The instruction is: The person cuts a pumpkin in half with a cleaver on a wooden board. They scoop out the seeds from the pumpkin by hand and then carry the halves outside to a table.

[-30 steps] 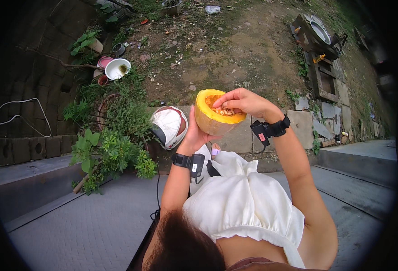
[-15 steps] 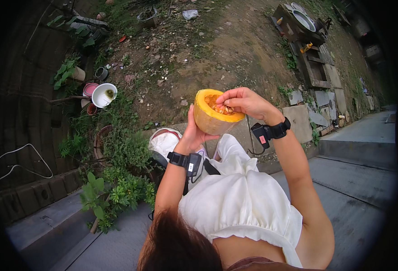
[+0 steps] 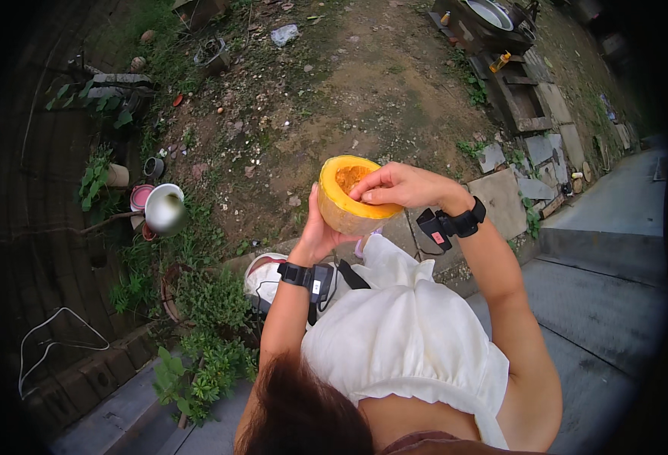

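A cut pumpkin (image 3: 349, 216) with pale skin and a thick orange-yellow rim is held up in front of me, its hollow facing up and toward me. My left hand (image 3: 321, 231) is wrapped round its left side and underside, with the fingers partly hidden behind it. My right hand (image 3: 402, 187) reaches over the right part of the rim, thumb and fingers drawn together in the hollow. Stringy orange pulp (image 3: 349, 176) lines that hollow beside the fingertips. Whatever the right fingertips pinch is hidden. Black devices are strapped to both wrists.
A white bowl (image 3: 153, 203), its inside blurred, stands at the left by a pink basin (image 3: 141, 199) and small pots. Green plants (image 3: 216, 371) grow at lower left. Paving slabs (image 3: 498, 205) and a wooden frame (image 3: 522, 102) lie at right. A white-and-red container (image 3: 264, 274) stands near my left forearm.
The right fingers have gone lower into the hollow; pale seeds seen by them earlier no longer show. The pumpkin has shifted slightly left and tilted. The whole view has turned a little.
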Motion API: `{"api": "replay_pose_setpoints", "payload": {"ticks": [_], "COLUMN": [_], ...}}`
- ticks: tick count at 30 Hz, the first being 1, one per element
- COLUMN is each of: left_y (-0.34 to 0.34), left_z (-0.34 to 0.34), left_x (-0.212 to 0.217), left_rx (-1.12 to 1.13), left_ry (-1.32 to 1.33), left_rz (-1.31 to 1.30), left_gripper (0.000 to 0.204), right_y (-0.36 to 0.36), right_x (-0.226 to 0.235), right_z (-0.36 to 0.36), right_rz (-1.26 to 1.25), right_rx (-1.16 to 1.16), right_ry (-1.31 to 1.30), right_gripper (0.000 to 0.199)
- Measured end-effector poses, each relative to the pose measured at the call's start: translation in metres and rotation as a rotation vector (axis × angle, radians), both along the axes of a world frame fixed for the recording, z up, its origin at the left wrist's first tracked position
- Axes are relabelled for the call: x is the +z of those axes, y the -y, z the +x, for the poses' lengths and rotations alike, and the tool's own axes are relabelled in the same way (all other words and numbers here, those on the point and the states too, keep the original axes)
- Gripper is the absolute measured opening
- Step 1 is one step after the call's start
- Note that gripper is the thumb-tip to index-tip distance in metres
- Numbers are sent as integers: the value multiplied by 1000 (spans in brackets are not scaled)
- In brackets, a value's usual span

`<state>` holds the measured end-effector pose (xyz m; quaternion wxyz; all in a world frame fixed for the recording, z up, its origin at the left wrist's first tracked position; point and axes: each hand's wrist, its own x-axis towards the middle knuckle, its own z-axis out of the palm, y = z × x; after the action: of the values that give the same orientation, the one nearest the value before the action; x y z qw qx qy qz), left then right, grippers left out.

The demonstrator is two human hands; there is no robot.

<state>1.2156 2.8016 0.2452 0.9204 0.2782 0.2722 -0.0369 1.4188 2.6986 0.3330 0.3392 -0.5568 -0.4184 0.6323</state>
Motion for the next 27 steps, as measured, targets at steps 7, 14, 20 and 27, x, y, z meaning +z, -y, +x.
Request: {"api": "replay_pose_setpoints", "payload": {"ticks": [7,14,20,27], "left_y": [-17,-62,-131,-252], "left_z": [121,233,345,460], "left_x": [-15,-37,-63,-113], "left_rx": [-63,-132,-175,-214], "left_ry": [79,74,136,72], "left_rz": [-59,-99,-102,0], "left_gripper": [93,91,87,89], "right_y": [-1,-33,-95,-212], "right_x": [7,-15,-56,-102], "right_z": [113,206,310,429], "right_rz": [122,146,111,94], "right_rx": [22,-213,-272,-188], "right_ry": [76,-4,5,116], "right_gripper": [30,25,21,16]}}
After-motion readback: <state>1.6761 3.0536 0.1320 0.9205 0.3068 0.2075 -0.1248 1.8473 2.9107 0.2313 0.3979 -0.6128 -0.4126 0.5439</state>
